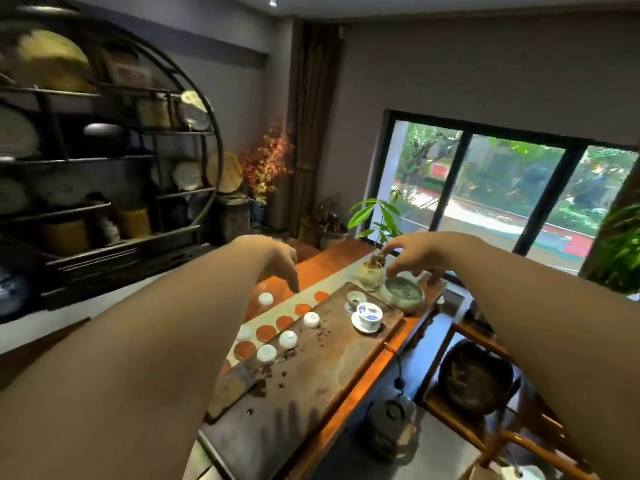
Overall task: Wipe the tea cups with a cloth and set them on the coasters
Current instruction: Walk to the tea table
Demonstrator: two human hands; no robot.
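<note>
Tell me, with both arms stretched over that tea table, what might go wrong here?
The right hand reaches over the green bowl beside the small potted plant; a careless move could tip either. The white cups stand upside down close together on the dark tray, so a forearm sweeping low might knock one. No cloth is visible, and loose tea bits on the tray could soil wiped cups.

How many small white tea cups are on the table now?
5: three on the dark tray edge, one left of the coasters, one far left on the wood. The arms may hide others.
</note>
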